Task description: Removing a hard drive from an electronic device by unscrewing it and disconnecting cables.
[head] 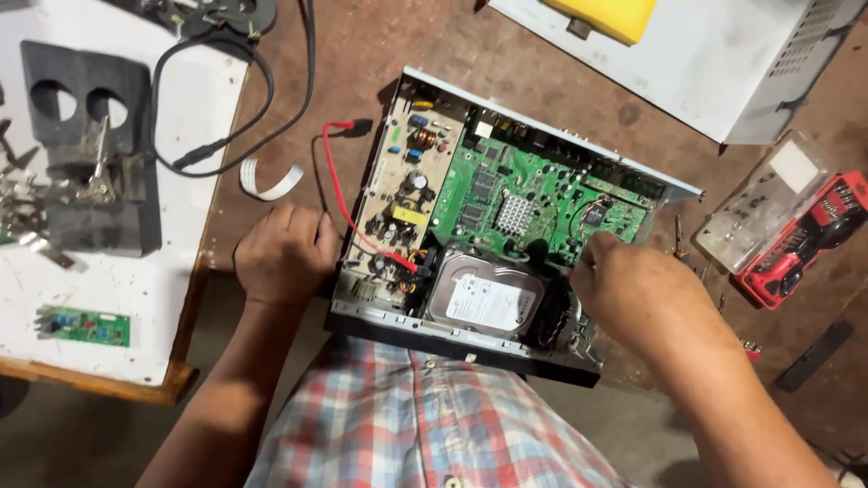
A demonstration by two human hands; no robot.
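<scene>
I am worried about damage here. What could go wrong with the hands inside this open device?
1. The right hand works beside the hard drive; a slip might scratch the green board.
2. The red cable loops loosely near the left hand and could snag.

Brown worktop (470, 45) carrying an opened electronics chassis (506, 217) at centre, a white ribbon cable (269, 181) to its left, a red screwdriver-bit case (800, 239) at right, and a white metal cover (714, 63) far right.
</scene>
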